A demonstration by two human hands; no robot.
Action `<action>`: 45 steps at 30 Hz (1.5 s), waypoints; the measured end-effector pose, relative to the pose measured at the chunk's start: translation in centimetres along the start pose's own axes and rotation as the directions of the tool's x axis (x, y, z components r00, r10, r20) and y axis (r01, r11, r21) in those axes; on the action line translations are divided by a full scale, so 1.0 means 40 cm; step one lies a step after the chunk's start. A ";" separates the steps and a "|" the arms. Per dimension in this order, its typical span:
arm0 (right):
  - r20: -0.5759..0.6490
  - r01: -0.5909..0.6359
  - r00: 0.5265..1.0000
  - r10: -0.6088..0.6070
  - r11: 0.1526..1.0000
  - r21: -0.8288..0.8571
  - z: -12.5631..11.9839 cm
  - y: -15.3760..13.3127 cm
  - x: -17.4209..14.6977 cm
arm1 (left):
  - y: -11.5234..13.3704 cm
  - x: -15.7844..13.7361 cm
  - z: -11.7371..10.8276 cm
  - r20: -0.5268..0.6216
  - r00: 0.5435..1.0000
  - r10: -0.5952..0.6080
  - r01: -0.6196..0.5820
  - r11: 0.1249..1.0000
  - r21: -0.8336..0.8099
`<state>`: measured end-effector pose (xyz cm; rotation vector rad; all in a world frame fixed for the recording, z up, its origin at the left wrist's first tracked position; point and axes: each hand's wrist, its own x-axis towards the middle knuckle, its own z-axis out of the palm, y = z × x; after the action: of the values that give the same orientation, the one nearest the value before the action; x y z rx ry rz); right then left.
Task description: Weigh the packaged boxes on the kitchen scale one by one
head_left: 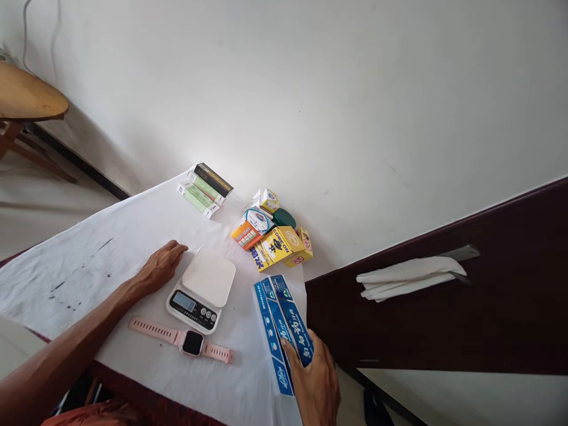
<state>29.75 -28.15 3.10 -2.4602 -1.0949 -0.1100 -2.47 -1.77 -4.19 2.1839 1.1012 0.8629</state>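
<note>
My right hand point(317, 378) is closed around the near end of two blue toothpaste boxes point(279, 328) that lie side by side at the table's right edge. Its thumb is on top; the other fingers are mostly hidden. On the cloth left of a white digital scale point(208, 275) rests my left hand point(164, 263), holding nothing, its fingers loosely stretched forward. The scale's plate bears nothing and its display is lit. In front of the scale lies a pink-strapped smartwatch point(193, 342), spread flat.
Beyond the scale, a yellow box point(279, 245), an orange box point(247, 235), a dark green lid point(284, 218) and other small packs are heaped together. Green and white boxes point(199, 198) lie beside a black box point(213, 178) near the wall. A white towel point(408, 275) hangs at right.
</note>
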 end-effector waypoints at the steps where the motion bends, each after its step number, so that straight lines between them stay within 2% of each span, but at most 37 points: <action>1: -0.006 0.003 1.000 -0.003 1.000 0.014 -0.007 -0.016 -0.002 | 0.000 -0.001 0.001 0.001 1.000 -0.001 0.001 1.000 0.000; 3: -0.008 0.051 0.999 -0.051 0.997 0.056 -0.010 -0.054 -0.003 | 0.000 -0.002 0.001 0.002 1.000 -0.002 0.002 1.000 -0.002; 5: 0.002 0.158 0.987 -0.159 0.981 0.110 0.006 -0.104 -0.003 | -0.001 -0.004 0.003 0.002 1.000 -0.005 0.005 1.000 -0.005; 9: 0.062 0.347 0.928 -0.368 0.912 0.218 0.088 -0.220 0.004 | -0.005 -0.007 0.007 0.001 1.000 -0.011 0.011 1.000 -0.016; 13: 0.125 0.429 0.874 -0.469 0.867 0.254 0.168 -0.302 0.021 | -0.008 -0.010 0.013 -0.004 1.000 -0.018 0.018 0.999 -0.032; 17: 0.145 0.452 0.857 -0.494 0.857 0.248 0.190 -0.310 0.040 | -0.010 -0.009 0.019 -0.004 0.999 -0.032 0.032 0.998 -0.053; 21: 0.152 0.450 0.859 -0.489 0.863 0.232 0.176 -0.268 0.053 | -0.010 -0.005 0.025 0.005 0.999 -0.052 0.052 0.996 -0.075; 25: 0.154 0.422 0.865 -0.477 0.859 0.289 0.172 -0.244 0.052 | -0.006 -0.002 0.028 0.018 0.997 -0.075 0.077 0.994 -0.084; 29: 0.121 0.389 0.882 -0.456 0.848 0.361 0.173 -0.306 0.075 | -0.002 -0.004 0.026 0.028 0.996 -0.088 0.090 0.993 -0.081; 32: 0.022 0.451 0.865 -0.501 0.795 0.405 0.189 -0.418 0.142 | 0.001 -0.005 0.024 0.031 0.995 -0.099 0.101 0.992 -0.076; 34: -0.065 0.531 0.828 -0.557 0.743 0.407 0.223 -0.512 0.211 | 0.004 -0.003 0.022 0.035 0.994 -0.108 0.110 0.991 -0.073; 36: -0.091 0.599 0.781 -0.618 0.700 0.389 0.277 -0.606 0.290 | 0.008 -0.001 0.020 0.040 0.993 -0.115 0.118 0.991 -0.068; 39: -0.080 0.638 0.750 -0.656 0.688 0.346 0.375 -0.721 0.404 | 0.015 0.003 0.015 0.051 0.991 -0.127 0.130 0.990 -0.059; 42: -0.068 0.640 0.752 -0.656 0.702 0.312 0.460 -0.786 0.482 | 0.023 0.006 0.009 0.067 0.986 -0.151 0.154 0.987 -0.050; 45: -0.051 0.641 0.754 -0.655 0.715 0.278 0.513 -0.803 0.519 | 0.032 0.009 0.003 0.087 0.980 -0.177 0.181 0.982 -0.045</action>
<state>18.57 13.75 1.41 -1.7347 -1.8255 -0.0954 -1.58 -2.16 -3.29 2.0225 1.1986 0.7082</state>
